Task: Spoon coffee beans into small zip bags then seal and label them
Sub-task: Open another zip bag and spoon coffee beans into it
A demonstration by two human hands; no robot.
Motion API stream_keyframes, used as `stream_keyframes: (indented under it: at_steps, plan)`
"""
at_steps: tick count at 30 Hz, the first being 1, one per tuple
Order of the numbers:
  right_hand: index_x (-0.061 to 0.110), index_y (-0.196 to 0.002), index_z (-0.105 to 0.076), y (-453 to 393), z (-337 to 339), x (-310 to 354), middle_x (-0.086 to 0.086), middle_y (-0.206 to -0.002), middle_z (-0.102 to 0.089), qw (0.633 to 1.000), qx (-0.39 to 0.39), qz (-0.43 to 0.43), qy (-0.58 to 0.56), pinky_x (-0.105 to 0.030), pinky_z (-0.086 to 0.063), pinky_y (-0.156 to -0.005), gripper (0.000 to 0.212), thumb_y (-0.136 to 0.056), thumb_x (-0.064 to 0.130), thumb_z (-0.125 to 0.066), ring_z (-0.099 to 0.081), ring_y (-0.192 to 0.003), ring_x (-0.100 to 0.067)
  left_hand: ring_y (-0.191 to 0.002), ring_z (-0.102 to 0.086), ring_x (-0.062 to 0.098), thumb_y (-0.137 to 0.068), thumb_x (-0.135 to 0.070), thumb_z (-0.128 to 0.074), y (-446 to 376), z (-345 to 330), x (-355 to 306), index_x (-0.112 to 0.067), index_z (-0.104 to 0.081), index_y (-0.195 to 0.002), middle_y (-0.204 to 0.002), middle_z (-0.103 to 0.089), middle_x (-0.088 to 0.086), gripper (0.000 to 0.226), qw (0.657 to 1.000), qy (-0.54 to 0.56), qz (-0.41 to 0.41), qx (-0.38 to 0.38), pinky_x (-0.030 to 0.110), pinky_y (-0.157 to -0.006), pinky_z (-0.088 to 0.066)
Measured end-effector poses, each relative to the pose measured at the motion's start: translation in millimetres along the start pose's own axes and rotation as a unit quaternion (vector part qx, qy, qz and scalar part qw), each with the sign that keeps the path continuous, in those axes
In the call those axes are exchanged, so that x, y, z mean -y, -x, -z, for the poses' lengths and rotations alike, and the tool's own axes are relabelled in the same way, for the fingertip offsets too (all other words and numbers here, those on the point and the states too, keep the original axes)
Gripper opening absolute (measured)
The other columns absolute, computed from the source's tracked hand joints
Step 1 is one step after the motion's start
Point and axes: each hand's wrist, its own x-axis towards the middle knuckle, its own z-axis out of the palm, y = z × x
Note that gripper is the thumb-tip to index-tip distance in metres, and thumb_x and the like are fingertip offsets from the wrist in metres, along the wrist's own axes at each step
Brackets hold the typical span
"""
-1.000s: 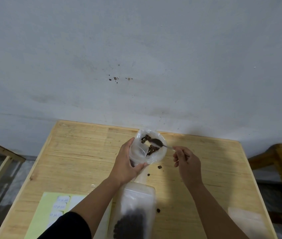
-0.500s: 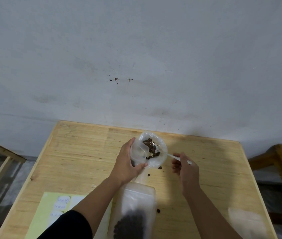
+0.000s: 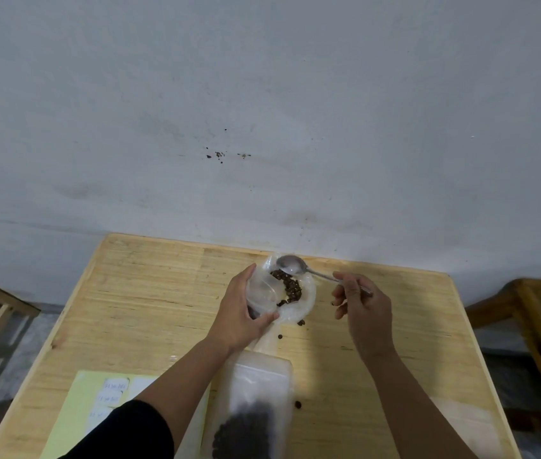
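spoon (image 3: 290, 264) bowl far-left, handle toward right hand (image 3: 363, 304)

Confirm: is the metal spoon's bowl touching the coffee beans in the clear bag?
Apart. Head view: the metal spoon, empty, sits above the coffee beans, with bare plastic visible between them.

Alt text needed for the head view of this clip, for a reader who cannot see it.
The left hand holds a small zip bag open above a wooden table, coffee beans inside, while the right hand lifts an empty spoon over it. A larger bean bag stands nearer.
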Motion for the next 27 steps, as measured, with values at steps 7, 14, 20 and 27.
stream_keyframes:
  at_steps: [7,14,20,27]
  plan:
    - [0.014,-0.083,-0.067,16.5,-0.4,-44.4,-0.006,-0.062,-0.058,0.995,-0.004,-0.048,0.087,-0.024,-0.045,-0.045,0.022,-0.095,0.012,-0.049,-0.049,-0.048,-0.007,-0.127,-0.029,-0.002,-0.069,-0.03,-0.083,0.6,-0.7,-2.5,-0.028,-0.022,-0.146,-0.14,-0.031,-0.015,0.098,1.0,0.002,-0.003,-0.006,0.015,-0.101,-0.025]
    - [0.004,-0.091,-0.068,32.1,-17.8,-53.7,-0.011,-0.066,-0.06,0.976,-0.011,-0.208,-0.063,-0.023,-0.045,-0.043,0.024,-0.096,0.01,-0.046,-0.054,-0.053,-0.014,-0.125,-0.028,-0.005,-0.07,-0.03,-0.082,-3.0,-5.5,-6.4,-0.026,-0.023,-0.146,-0.143,-0.032,-0.012,0.096,1.0,-0.008,-0.011,-0.002,0.013,-0.101,-0.023]
    - [-0.001,-0.09,-0.068,30.2,-24.5,-50.7,-0.014,-0.066,-0.061,0.956,-0.04,-0.265,-0.122,-0.025,-0.044,-0.043,0.025,-0.096,0.014,-0.048,-0.053,-0.052,-0.017,-0.124,-0.028,-0.006,-0.071,-0.029,-0.082,-2.9,-0.4,-3.7,-0.025,-0.023,-0.146,-0.141,-0.032,-0.012,0.096,1.0,-0.012,-0.006,-0.001,0.001,-0.096,-0.02]
    - [0.001,-0.089,-0.068,17.2,-13.9,-35.2,-0.011,-0.065,-0.061,0.963,-0.08,-0.225,-0.122,-0.023,-0.045,-0.042,0.028,-0.097,0.017,-0.046,-0.053,-0.052,-0.016,-0.119,-0.032,-0.004,-0.071,-0.024,-0.082,-2.4,-2.2,-4.0,-0.022,-0.025,-0.146,-0.139,-0.033,-0.009,0.094,1.0,-0.01,-0.007,0.001,-0.01,-0.082,-0.022]
